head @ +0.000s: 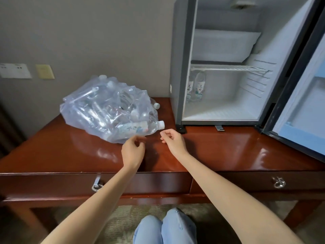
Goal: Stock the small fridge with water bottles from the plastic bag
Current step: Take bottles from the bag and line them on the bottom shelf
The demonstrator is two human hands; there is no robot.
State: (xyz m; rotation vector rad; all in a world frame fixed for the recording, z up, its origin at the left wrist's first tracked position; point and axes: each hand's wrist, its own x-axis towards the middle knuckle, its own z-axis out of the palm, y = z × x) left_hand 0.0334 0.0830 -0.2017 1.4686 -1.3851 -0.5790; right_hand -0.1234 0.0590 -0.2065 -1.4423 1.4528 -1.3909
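Observation:
A clear plastic bag [98,110] full of several water bottles lies on the wooden desk [219,147], left of the small fridge [226,110]. One bottle with a white cap [140,128] pokes out of the bag's mouth toward me. The fridge stands open, and two bottles [197,86] stand at the back left under its wire shelf [228,67]. My left hand [132,152] hovers just in front of the bag with loosely curled fingers, holding nothing. My right hand [173,140] hovers right of the bag's mouth, also loosely curled and holding nothing.
The fridge door [302,106] swings out to the right over the desk. Another bottle cap [156,105] shows behind the bag. Two drawers with ring handles [96,185] run along the desk front. My knees [165,228] are below the desk edge.

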